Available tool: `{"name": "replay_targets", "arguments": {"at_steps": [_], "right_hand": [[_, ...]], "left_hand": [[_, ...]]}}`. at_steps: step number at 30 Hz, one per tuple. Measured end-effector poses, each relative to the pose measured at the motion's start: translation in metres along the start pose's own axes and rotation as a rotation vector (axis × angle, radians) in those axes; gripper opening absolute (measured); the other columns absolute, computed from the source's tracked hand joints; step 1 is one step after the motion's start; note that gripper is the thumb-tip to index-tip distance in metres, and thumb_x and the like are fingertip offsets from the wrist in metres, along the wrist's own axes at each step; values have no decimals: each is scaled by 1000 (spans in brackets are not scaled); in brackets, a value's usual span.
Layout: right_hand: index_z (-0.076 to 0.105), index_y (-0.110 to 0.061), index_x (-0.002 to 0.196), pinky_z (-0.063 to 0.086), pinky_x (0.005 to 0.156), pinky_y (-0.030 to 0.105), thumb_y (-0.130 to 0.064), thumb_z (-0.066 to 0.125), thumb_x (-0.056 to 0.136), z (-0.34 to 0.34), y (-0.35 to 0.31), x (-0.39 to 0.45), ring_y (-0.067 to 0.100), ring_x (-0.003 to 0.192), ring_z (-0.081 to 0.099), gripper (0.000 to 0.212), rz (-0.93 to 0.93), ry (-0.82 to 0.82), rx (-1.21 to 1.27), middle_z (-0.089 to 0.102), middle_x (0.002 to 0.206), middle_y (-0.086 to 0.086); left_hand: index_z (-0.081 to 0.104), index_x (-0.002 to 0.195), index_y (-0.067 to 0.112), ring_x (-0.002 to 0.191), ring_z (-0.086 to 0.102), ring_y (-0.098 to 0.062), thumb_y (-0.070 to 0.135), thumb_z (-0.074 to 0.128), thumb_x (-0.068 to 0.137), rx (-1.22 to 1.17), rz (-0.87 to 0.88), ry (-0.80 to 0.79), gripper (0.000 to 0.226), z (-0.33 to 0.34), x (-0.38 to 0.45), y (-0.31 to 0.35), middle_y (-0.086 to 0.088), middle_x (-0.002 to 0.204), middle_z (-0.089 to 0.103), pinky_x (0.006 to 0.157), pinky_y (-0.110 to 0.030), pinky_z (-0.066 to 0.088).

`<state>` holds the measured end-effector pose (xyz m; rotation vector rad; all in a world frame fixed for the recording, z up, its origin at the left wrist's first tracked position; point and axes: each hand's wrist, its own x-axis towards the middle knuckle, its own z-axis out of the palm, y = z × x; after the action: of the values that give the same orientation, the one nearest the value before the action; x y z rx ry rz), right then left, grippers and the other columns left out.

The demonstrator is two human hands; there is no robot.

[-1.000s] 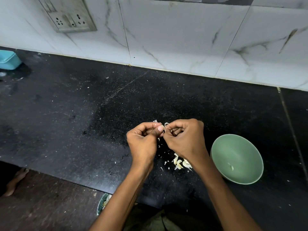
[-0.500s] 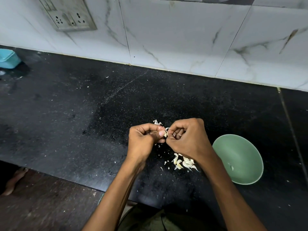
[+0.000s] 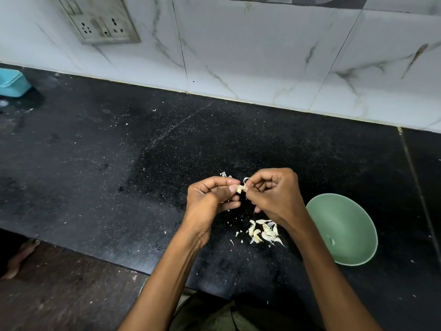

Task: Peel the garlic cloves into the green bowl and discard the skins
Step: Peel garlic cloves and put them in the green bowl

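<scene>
Right now I am pinching a garlic clove (image 3: 239, 188) in my left hand (image 3: 210, 199) above the black table (image 3: 95, 175), while my right hand (image 3: 276, 197) is gripping its curling skin (image 3: 246, 179). Loose skins (image 3: 263, 231) are lying beside the green bowl (image 3: 343, 229), just right of my hands.

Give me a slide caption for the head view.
Both hands pinch a garlic clove beside the green bowl.

2 bare forearms without sleeves; olive-green garment (image 3: 214, 314) with a thin dark cord.
</scene>
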<state>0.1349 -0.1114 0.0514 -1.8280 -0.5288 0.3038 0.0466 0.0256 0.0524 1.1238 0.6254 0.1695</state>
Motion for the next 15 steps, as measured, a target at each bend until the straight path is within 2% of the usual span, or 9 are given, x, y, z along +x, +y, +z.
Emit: {"name": "replay_targets", "arguments": {"at_steps": [3,5,8,11,15], "right_hand": [[73,-9,68,56,42,36,-1,74,75,2,-1,1,20,46,63,11,-27,15,-28,68,61,4],[74,-10,67,54,45,29,-9,73,71,3,-2,1,15,47,61,5,-97,24,-89,68,60,-1],[72,-11,66,49,48,21,-6,73,72,4,-3,1,12,48,60,8,-191,15,-163,67,59,-6],[72,-11,66,52,49,23,-9,71,71,4,-2,1,14,49,61,6,-216,18,-169,66,59,-6],[74,-10,68,53,49,26,-2,74,73,3,0,2,11,51,63,10,-161,29,-104,69,62,-5]], "left_hand": [[78,84,7,70,70,-22,-9,66,86,-53,-9,-21,20,-1,1,0,-13,78,72,73,-33,64],[75,92,1,75,71,-22,-8,69,83,-90,-6,-35,14,-1,1,0,-14,82,73,74,-33,63],[72,96,-3,79,73,-21,3,77,67,-99,7,-31,30,1,0,-3,-13,84,74,72,-31,62],[72,90,-1,77,73,-22,0,77,63,-103,21,3,28,1,1,-5,-13,82,75,73,-32,62],[73,88,-1,76,72,-22,-13,71,74,-116,24,-1,19,0,2,-7,-15,81,74,77,-34,63]]}}
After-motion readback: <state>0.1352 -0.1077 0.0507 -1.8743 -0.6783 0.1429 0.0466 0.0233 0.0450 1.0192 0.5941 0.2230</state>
